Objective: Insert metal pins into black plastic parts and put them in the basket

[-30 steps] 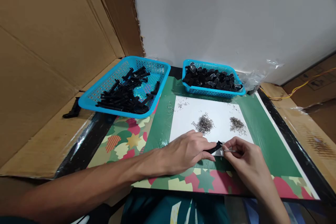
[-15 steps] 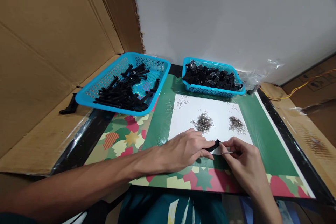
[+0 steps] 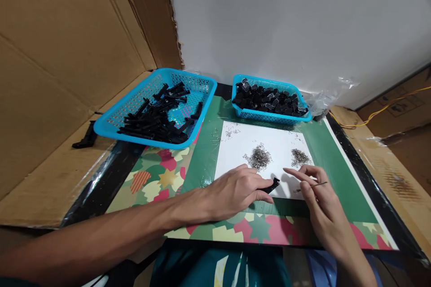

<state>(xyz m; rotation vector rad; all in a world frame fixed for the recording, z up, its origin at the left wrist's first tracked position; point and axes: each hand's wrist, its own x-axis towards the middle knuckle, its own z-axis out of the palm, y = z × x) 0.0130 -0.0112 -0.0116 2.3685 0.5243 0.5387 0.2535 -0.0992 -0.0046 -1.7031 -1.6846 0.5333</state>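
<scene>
My left hand [image 3: 237, 188] is closed on a small black plastic part [image 3: 275, 184], whose end sticks out past the fingertips over the front of a white sheet [image 3: 235, 152]. To its right, apart from the part, my right hand [image 3: 318, 193] pinches a thin metal tool [image 3: 319, 184] with the index finger stretched out. Beyond my left hand lies a pile of tiny metal pieces [image 3: 259, 158]. A smaller pile of metal pieces [image 3: 299, 157] sits on the sheet's right side, beyond my right hand.
A large blue basket [image 3: 101, 126] with long black parts stands at the left. Behind the sheet is a smaller blue basket [image 3: 306, 117] full of black pieces. One black part [image 3: 88, 136] lies on cardboard at the far left. Clear plastic wrap [image 3: 323, 101] and a yellow cord [image 3: 373, 120] are at the right.
My right hand has moved right, away from the black part, and its index finger has extended. My left hand keeps its hold. The whole view has shifted slightly.
</scene>
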